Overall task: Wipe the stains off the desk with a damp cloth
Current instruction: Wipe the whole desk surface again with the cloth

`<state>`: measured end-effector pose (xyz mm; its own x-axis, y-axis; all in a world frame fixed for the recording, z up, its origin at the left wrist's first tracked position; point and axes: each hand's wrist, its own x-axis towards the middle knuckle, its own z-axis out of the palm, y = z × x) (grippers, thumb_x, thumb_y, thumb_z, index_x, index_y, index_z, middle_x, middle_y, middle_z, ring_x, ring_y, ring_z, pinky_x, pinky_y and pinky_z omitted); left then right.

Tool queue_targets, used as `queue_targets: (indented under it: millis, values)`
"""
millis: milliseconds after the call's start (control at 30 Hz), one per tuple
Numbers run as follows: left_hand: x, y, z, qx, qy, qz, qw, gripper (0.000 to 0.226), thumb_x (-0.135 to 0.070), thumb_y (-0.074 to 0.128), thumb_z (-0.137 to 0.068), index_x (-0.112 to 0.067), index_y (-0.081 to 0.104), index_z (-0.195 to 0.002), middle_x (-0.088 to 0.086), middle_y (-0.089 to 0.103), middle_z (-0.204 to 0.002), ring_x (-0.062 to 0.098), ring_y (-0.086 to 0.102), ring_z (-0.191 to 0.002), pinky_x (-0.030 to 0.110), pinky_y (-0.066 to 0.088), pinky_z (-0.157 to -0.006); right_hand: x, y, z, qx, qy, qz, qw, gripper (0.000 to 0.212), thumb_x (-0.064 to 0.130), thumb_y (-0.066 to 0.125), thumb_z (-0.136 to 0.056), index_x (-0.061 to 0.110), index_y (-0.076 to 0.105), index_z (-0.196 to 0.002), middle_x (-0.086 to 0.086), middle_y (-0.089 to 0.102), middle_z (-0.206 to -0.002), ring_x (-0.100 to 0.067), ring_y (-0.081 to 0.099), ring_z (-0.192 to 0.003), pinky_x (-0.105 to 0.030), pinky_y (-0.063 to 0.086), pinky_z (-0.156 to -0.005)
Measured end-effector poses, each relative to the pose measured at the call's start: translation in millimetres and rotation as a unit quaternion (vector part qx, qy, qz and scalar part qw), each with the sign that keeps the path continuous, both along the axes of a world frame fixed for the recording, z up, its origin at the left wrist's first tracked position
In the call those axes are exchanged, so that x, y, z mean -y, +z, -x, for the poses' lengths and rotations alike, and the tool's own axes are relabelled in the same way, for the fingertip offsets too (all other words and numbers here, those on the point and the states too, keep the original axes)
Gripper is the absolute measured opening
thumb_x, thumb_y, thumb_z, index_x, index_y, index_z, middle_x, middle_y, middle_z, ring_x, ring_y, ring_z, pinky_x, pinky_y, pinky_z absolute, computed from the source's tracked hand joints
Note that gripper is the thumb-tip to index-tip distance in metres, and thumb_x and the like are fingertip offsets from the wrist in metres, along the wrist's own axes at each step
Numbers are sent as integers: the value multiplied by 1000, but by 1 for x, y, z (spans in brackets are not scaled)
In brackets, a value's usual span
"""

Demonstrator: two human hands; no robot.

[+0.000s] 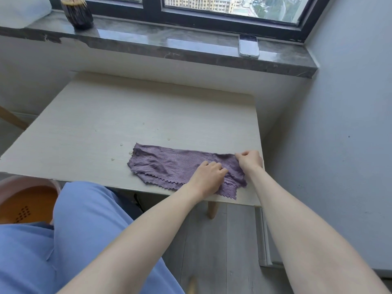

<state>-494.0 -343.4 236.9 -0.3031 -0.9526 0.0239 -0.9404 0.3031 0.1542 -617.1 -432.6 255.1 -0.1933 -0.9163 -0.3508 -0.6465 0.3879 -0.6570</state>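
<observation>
A purple cloth [169, 164] lies spread along the front right part of the pale desk [101, 115], folded to a long strip. My left hand [209, 177] rests on its right half with fingers curled into the fabric. My right hand [249, 159] pinches the cloth's far right corner near the desk's right edge. Small pale stains [121, 144] and droplets [169, 139] dot the desk left of and behind the cloth.
A phone [248, 46] lies on the grey windowsill [169, 47], and a dark vase [77, 13] stands at its left. A pink bin with an orange inside [27, 204] sits on the floor at the left. The wall [339, 145] is close on the right.
</observation>
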Motion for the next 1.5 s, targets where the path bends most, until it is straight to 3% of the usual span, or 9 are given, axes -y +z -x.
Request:
queue_targets:
  millis: [200,333,567,700,900,1100,1167,1333,1500]
  values:
    - [-1,5,9,-1,15,-37,999,22,-8,46,-90,-9,55,-111,9,54,-114,29,50,-110,38,39,-77,-3,-1,12,7,67,-55,996,33,25,77,-76,13,52,-59,-1,52,-61,-17,46,-58,-24,34,-48]
    - [-1,9,9,0,6,-26,1000,25,-1,42,-89,-6,53,-110,11,54,-114,29,51,-108,37,40,-77,0,-3,11,20,30,-14,999,8,16,69,-81,10,66,-78,-7,62,-83,-19,55,-76,-22,39,-64]
    - [-10,8,-2,-52,-76,51,994,19,6,46,-70,-7,51,-82,10,52,-82,27,53,-74,34,37,-48,3,-5,8,24,24,-3,999,11,20,63,-87,13,58,-81,-7,60,-89,-22,54,-83,-24,39,-69]
    - [-17,8,-4,-20,-112,5,993,19,2,38,-86,-7,47,-99,9,47,-99,24,46,-94,33,34,-55,1,-8,6,8,44,22,999,17,18,59,-90,3,62,-97,-17,64,-104,-29,58,-99,-25,39,-76]
    - [-13,-2,-6,-53,41,-33,997,24,-7,47,-88,-11,45,-112,6,45,-110,24,45,-105,34,37,-58,-6,-8,10,-7,69,11,998,32,28,60,-90,4,55,-111,-14,59,-117,-26,53,-100,-26,38,-79]
    - [-7,4,-19,-126,157,-22,979,23,-15,44,-96,-11,49,-118,6,53,-112,24,54,-100,34,44,-69,-10,9,11,-26,57,-32,998,43,-2,71,-77,-5,57,-118,-16,60,-120,-29,57,-113,-31,47,-91]
    - [-6,3,-31,-116,183,-121,969,25,-20,46,-95,-15,46,-120,9,51,-116,28,53,-103,38,44,-77,-10,16,10,-29,37,-22,999,38,-4,69,-77,-5,60,-114,-16,62,-113,-29,60,-108,-34,50,-89]
    - [5,18,-53,-358,239,-255,866,22,-18,51,-93,-9,58,-113,4,57,-98,18,55,-85,26,44,-75,-10,38,-7,71,65,-103,990,25,-12,57,-80,11,59,-87,-12,59,-91,-25,58,-75,-28,47,-53]
    - [6,44,-70,-659,320,-311,605,52,-51,34,-98,-7,51,-120,13,62,-105,25,64,-94,37,54,-78,-29,75,-64,237,154,-171,944,28,-10,53,-87,12,51,-104,-9,55,-88,-18,57,-66,-31,51,-59]
